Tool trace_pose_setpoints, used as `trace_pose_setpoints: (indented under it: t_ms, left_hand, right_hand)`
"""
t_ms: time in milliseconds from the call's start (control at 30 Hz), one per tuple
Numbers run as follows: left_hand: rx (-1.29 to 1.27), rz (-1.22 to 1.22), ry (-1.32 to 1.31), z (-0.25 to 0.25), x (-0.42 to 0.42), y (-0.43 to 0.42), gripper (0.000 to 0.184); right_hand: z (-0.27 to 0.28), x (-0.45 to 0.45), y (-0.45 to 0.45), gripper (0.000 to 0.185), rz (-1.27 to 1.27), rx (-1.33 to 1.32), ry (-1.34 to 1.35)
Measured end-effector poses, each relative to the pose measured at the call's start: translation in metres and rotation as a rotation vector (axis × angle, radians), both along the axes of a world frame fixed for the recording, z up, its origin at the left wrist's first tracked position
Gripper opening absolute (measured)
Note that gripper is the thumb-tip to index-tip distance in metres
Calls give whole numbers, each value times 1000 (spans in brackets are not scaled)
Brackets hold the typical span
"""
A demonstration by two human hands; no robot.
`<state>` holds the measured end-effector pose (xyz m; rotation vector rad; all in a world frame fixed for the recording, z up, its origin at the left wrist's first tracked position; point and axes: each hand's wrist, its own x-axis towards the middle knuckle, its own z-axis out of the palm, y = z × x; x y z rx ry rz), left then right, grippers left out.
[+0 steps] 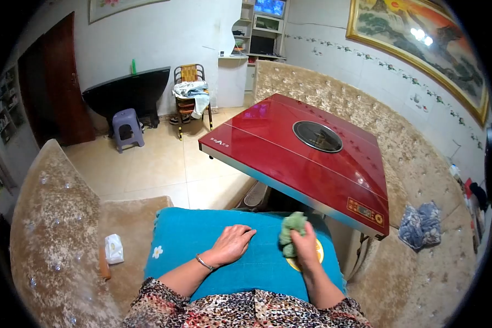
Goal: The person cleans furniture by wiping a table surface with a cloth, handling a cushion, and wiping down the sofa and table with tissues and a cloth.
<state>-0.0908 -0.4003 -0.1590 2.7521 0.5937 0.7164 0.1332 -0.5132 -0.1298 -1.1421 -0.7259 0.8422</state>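
Note:
A teal cushion (197, 224) with a white flower and a yellow lemon-slice print lies across my lap. On its middle rests my left hand (232, 245), palm down with the fingers stretched to the right, holding nothing; a bracelet circles that wrist. My right hand (306, 249) is closed around a crumpled green cloth (291, 232) above the cushion's right part, near the lemon print. Part of the cloth is hidden behind the fingers.
A red heating table (257, 128) with a round dark centre stands ahead to the right. The tan sofa (60, 235) curves around me. A white tissue pack (114, 249) lies at left, a blue-grey cloth (421, 225) at right. Farther off are a purple stool (128, 128) and a chair (191, 74).

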Motion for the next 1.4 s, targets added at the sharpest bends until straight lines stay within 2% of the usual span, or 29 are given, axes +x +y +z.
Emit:
trace_pose_setpoints:
  t_ms: [67, 133, 200, 267, 400, 433, 533, 600, 667, 733, 867, 900, 967, 1033, 1100, 1233, 1300, 1367, 1400]
  left_hand:
    - [19, -13, -19, -4, 4, 1, 38]
    - [4, -9, -21, -2, 6, -1, 38]
    - [-8, 3, -17, 6, 9, -6, 38]
    - [-115, -93, -56, 19, 18, -25, 41]
    - [-72, -189, -48, 31, 17, -59, 46]
    - [-46, -199, 17, 32, 10, -61, 49]
    - [-76, -162, 171, 35, -19, -58, 53]
    - [31, 10, 273, 26, -50, -48, 53]
    - [-33, 175, 287, 30, -83, -40, 54]
    - [-36, 392, 324, 29, -120, -25, 54]
    - [-477, 882, 181, -9, -210, 15, 58]
    - [-474, 886, 183, -28, -233, 25, 58]
    - [-908, 738, -86, -66, -268, 35, 68]
    - [-899, 723, -144, -78, -266, 27, 71]
    - [-898, 711, -205, -86, -266, 22, 75]
    - [-1047, 743, -330, -84, -263, 11, 74]
    - [-1092, 731, -344, -72, -259, 3, 74]
    - [-1285, 667, -372, -59, -257, -1, 74]
    - [-1288, 663, -345, -62, -259, 0, 74]
  right_hand:
    - [-5, 27, -21, 32, -223, 26, -101]
    - [-14, 46, -41, 31, -320, 22, -195]
    - [-17, 45, -45, 31, -347, 73, -170]
    - [-15, 33, -47, 30, -368, 121, -133]
    - [-3, -11, -33, 32, -51, 32, -84]
    - [4, -30, -32, 34, 42, 55, -2]
    - [9, -65, -34, 41, 295, -36, -11]
    - [5, -73, -34, 43, 376, -64, -37]
    - [9, -69, -36, 42, 384, -93, -47]
    - [9, -61, -37, 40, 378, -86, 178]
    - [8, -38, -41, 39, 273, -23, 302]
    - [6, -27, -43, 39, 242, -4, 252]
    - [8, -3, -48, 42, 89, 55, 80]
    - [9, 26, -58, 41, -43, 70, 5]
    - [5, 58, -73, 39, -124, 43, 101]
    - [-9, 93, -109, 37, -247, 39, 58]
    - [-22, 103, -125, 38, -367, -107, -232]
    - [-32, 109, -134, 38, -330, -156, -214]
    - [-33, 107, -139, 39, -287, -200, -200]
